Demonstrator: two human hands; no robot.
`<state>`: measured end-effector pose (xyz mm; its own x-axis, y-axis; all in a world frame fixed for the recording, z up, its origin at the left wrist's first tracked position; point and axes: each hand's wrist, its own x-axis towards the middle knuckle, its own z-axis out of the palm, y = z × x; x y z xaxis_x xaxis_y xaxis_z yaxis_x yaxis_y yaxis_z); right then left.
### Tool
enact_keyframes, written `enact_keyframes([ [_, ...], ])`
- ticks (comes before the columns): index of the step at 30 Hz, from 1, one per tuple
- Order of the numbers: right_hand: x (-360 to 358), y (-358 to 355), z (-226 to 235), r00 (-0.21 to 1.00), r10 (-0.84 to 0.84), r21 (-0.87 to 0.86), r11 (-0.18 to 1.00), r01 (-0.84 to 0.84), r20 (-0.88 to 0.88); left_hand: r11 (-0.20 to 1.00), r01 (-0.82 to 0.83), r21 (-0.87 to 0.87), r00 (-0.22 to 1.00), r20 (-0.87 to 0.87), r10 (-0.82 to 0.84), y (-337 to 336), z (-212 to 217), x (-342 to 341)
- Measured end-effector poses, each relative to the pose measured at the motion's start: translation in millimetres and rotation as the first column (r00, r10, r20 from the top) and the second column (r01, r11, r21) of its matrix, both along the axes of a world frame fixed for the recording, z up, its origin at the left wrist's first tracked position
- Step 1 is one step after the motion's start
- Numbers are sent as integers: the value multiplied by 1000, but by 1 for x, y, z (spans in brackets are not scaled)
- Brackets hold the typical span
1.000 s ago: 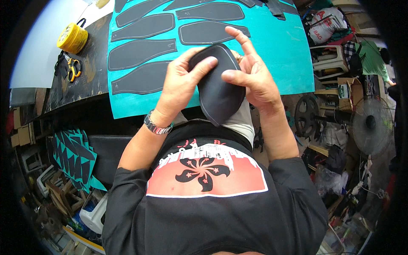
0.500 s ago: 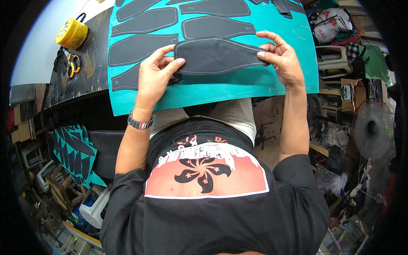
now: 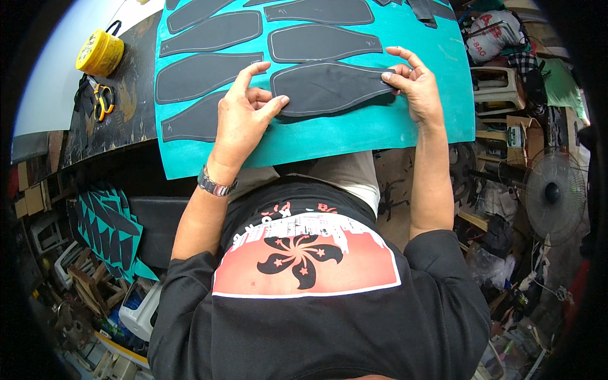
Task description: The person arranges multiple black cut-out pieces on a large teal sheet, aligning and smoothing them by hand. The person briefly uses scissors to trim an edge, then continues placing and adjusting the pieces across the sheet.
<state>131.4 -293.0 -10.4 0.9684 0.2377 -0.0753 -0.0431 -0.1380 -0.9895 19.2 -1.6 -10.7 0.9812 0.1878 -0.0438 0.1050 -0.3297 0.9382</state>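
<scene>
A black cut-out piece [image 3: 330, 88] with a pale line along its edge, broad on the left and narrow on the right, lies low over a teal sheet [image 3: 329, 135]. My right hand [image 3: 418, 94] pinches its narrow end between thumb and fingers. At the broad end, my left hand [image 3: 244, 123] has thumb and index finger spread apart. Its thumb tip touches the piece's lower left edge. Similar black pieces lie in rows on the sheet, among them one just beyond [image 3: 324, 42] and one beside my left hand [image 3: 193, 118].
Orange-handled scissors [image 3: 102, 101] and a yellow tub [image 3: 100, 53] sit on the dark table [image 3: 130, 120] at left. A stack of teal and black pieces [image 3: 111, 231] is below it. A fan [image 3: 552, 193] and a white plastic stool [image 3: 500, 88] stand at right amid clutter.
The black piece has come down onto the sheet and shifted slightly right. My left fingers have spread off its broad end, while my right hand still pinches the narrow end.
</scene>
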Motion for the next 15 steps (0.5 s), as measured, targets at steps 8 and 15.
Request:
enact_keyframes([
  [8, 0, 4, -6, 997, 10, -130, 991, 1, 80, 998, 9, 68, 1000, -20, -7, 3, 1, 4],
  [15, -15, 24, 29, 847, 119, -417, 900, 129, 519, 974, 101, 205, 945, 286, -159, -4, 24, -4],
])
